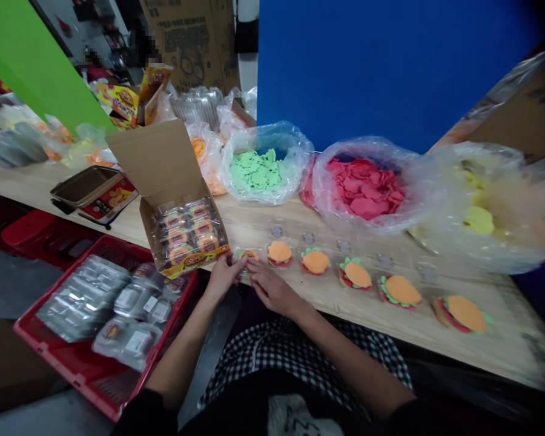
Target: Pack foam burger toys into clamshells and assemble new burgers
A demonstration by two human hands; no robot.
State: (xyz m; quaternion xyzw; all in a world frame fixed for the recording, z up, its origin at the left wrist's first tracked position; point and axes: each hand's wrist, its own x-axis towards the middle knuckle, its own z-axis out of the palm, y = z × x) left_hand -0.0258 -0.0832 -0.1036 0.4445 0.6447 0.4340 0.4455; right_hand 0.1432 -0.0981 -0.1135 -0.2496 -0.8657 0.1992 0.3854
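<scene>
Head view, looking down: the fingers of my left hand (222,276) and right hand (272,290) pinch narrowly at a small clear blister (240,257) with a burger-shaped piece (249,255) inside, sitting on the wooden table (258,218) right at my fingertips, both hands about equally near. Its round shape shows no clear long axis. To its right, more burger blisters (280,254) run in a row along the table edge; just left stands an open carton (163,160) of packed blisters, above a red crate (57,282) of wrapped packs. Behind, plastic bags hold green pieces (254,171) and pink pieces (363,188).
</scene>
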